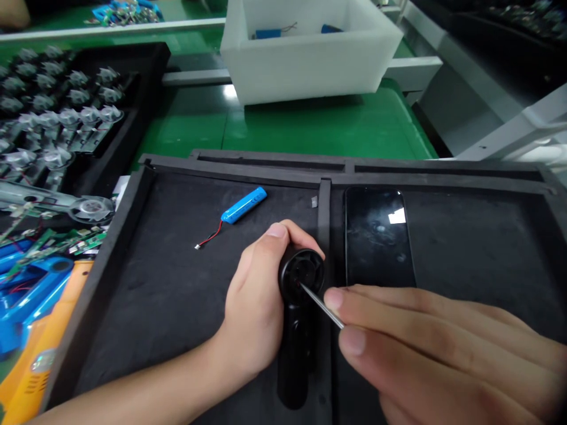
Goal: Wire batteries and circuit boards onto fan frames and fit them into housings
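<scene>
The left hand (257, 295) grasps a glossy black handheld device (296, 333) around its round head (305, 264); the handle (292, 378) extends below this grip. The right hand (425, 342) pinches a thin silver metal rod (322, 306), tip at the head. Beyond the left grip lies a blue cylindrical battery (244, 205); rightward, a black rectangular smartphone (376, 245).

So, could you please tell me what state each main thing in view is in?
Left hand: closed around the fan
Right hand: pinching the metal rod
Fan: held
Metal rod: tip at the fan's round end
Battery: loose, lead unplugged
Phone: flat, screen dark
White box: open, blue parts inside
</scene>
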`<state>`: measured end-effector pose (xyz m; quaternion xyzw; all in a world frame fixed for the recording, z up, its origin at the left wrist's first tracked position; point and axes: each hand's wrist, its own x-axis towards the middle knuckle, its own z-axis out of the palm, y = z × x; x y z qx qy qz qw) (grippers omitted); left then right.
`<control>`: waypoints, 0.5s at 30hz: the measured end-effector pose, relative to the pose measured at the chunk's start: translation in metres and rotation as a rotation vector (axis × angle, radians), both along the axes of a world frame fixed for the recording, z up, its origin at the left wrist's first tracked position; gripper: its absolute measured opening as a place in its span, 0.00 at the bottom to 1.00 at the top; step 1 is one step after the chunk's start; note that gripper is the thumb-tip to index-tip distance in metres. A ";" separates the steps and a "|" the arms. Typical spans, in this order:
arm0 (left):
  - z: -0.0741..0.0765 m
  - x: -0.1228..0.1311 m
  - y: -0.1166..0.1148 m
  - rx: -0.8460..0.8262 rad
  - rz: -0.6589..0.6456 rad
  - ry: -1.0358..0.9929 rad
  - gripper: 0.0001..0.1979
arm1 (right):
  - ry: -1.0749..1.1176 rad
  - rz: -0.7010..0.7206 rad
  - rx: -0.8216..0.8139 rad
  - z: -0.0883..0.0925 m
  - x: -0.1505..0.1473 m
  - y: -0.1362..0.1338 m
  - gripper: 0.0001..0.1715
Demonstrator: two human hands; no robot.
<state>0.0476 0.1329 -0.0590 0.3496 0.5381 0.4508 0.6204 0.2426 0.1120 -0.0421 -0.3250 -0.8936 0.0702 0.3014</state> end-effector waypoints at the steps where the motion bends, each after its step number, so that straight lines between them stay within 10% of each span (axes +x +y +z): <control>1: 0.000 0.000 0.000 0.005 0.007 0.008 0.24 | -0.004 -0.015 -0.009 -0.001 -0.001 -0.002 0.16; 15: -0.005 0.003 0.002 0.020 0.044 0.040 0.26 | 0.159 -0.041 -0.051 0.006 -0.012 -0.002 0.14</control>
